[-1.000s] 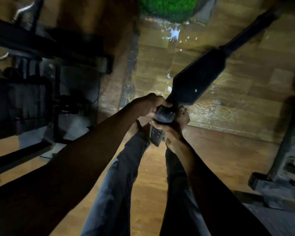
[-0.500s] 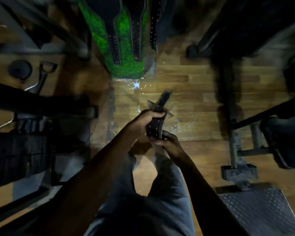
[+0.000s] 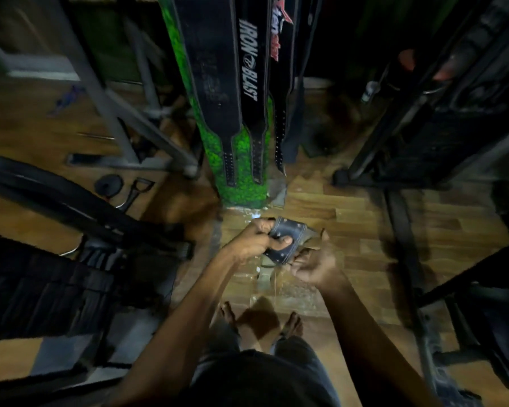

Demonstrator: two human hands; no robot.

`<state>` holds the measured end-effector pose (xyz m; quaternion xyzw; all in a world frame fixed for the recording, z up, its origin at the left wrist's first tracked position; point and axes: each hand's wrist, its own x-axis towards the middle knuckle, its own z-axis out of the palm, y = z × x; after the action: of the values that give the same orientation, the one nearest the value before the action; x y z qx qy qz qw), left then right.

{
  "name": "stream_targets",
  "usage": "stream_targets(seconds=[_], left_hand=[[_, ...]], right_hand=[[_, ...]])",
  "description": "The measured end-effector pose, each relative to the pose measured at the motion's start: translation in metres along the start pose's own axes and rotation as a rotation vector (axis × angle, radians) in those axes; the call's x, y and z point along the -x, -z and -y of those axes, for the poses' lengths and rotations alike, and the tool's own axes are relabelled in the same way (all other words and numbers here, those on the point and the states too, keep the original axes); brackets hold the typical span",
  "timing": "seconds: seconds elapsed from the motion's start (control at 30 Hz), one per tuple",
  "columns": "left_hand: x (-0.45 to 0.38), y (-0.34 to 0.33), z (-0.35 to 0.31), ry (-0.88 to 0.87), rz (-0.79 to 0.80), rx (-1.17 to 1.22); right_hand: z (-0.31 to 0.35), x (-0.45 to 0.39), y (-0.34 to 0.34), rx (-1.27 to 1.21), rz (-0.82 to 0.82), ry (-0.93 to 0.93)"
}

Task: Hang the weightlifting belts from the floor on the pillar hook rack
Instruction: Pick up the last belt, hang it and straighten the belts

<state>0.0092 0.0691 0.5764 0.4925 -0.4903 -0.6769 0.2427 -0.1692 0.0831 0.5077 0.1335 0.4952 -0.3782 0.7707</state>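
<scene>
Head view: left hand [image 3: 254, 240] fingers curl round the strap end of a dark studded belt [image 3: 285, 240], thumb pressed on its face. Right hand [image 3: 313, 267] sits just right of it and a little nearer the person, palm up, fingers cupped under the belt's lower edge; blur there, so I cannot tell whether it really grips or only supports. Belt is held off the floor between both hands, bunched, the rest of its length hidden under the hands.

Ahead of the fingers, near, stands the green pillar [image 3: 246, 183]. Three or so hung belts [image 3: 215, 92] already dangle down its face, one marked IRON BLAST, strap tips ending above the pillar base. Hook rack itself is above the frame, not visible.

Progress, my read: several belts up, this one in hand and not yet hung; whether more lie on the floor cannot be told, none show in view.

Room: wooden floor [image 3: 365, 230] straight ahead of the hands is open up to the pillar. Left of the fingers a grey machine frame [image 3: 124, 124] and a dark bench crowd in; right, a black machine [image 3: 441, 133] leg stands close. Lane is narrow, so lift straight up and forward. Wet-looking patch below the hands, bare feet [image 3: 290, 324] beside it: slip risk.
</scene>
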Motion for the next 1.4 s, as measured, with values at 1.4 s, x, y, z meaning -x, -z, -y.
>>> stream_targets(seconds=[1.4], left_hand=[[0.127, 0.212, -0.058, -0.317, -0.607, 0.682]], right_hand=[[-0.055, 0.050, -0.272, 1.196, 0.525, 0.357]])
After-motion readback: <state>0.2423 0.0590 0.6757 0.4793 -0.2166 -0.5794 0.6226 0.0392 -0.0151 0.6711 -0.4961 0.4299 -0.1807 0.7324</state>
